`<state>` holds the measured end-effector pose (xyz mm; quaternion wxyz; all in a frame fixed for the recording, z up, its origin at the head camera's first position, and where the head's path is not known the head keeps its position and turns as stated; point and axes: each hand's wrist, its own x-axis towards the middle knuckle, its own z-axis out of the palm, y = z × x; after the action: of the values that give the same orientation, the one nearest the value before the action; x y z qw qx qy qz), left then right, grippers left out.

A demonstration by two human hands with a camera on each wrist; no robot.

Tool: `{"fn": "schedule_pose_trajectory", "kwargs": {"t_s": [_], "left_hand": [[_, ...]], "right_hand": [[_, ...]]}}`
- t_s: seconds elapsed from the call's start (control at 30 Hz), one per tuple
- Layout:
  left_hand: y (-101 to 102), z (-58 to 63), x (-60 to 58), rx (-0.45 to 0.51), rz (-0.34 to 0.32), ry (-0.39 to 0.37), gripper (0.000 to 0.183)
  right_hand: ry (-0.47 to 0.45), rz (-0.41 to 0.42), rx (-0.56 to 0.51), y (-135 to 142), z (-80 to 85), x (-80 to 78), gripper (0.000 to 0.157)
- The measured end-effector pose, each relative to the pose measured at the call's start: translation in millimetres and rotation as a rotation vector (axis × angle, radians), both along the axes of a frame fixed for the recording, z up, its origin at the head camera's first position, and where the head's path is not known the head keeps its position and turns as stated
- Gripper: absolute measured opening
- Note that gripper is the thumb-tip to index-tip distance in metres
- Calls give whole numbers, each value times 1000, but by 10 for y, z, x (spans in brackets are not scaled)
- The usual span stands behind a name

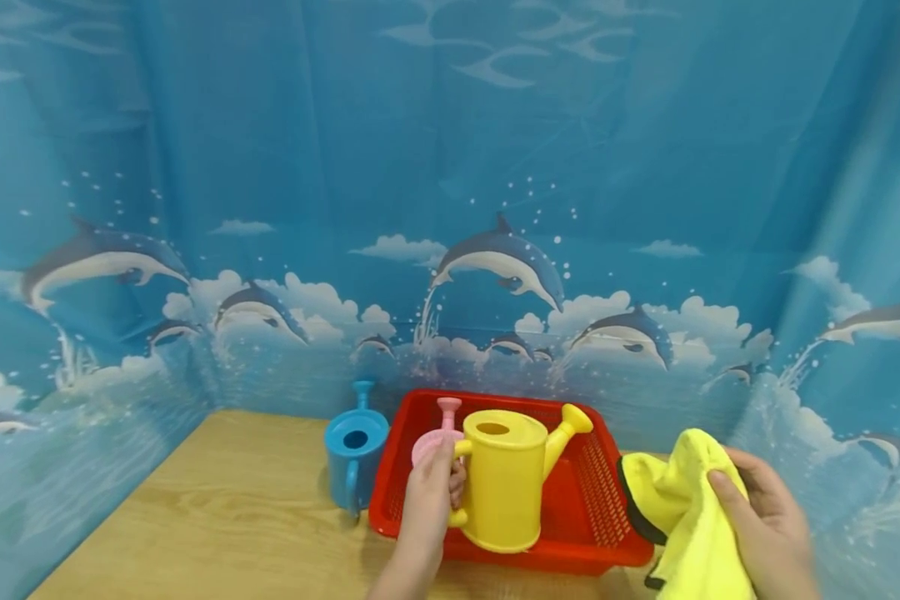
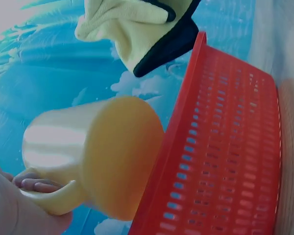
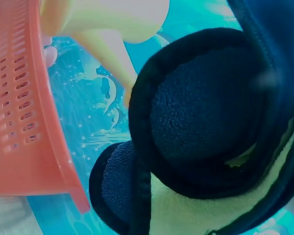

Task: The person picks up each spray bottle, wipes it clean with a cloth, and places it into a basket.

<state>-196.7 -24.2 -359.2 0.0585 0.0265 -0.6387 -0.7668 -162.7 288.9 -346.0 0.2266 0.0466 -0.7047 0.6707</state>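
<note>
My left hand [image 1: 429, 492] grips the handle of a yellow watering can [image 1: 504, 483], fingers curled round it. The can is upright over the front of a red perforated basket [image 1: 570, 560], its spout pointing right; in the left wrist view its base [image 2: 125, 156] shows beside the basket rim. On the right, my right hand [image 1: 772, 517] holds a bunched yellow cloth [image 1: 701, 508] with dark edging, the thumb pressed on its front. In the right wrist view the cloth's dark underside [image 3: 201, 107] hides the hand.
A pink watering can [image 1: 429, 442] sits in the basket's left part. Left of the basket, a blue watering can [image 1: 356, 450] stands on the wooden table [image 1: 225, 517]. A blue dolphin-print curtain [image 1: 420, 167] hangs behind and along both sides.
</note>
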Motion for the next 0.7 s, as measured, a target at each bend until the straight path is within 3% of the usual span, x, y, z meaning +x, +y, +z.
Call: {"fn": "schedule_pose_trajectory", "kwargs": {"t_s": [0.13, 0.37, 0.5, 0.7], "left_hand": [[53, -20, -1, 0, -81, 22, 41], [176, -73, -33, 21, -85, 28, 45], [248, -141, -39, 54, -123, 84, 41], [343, -261, -69, -1, -200, 171, 31]], "right_hand": [[-4, 2, 15, 3, -1, -15, 32], [-13, -16, 12, 21, 2, -10, 31], [-5, -36, 7, 29, 6, -9, 32], [-1, -59, 81, 34, 9, -16, 30]]}}
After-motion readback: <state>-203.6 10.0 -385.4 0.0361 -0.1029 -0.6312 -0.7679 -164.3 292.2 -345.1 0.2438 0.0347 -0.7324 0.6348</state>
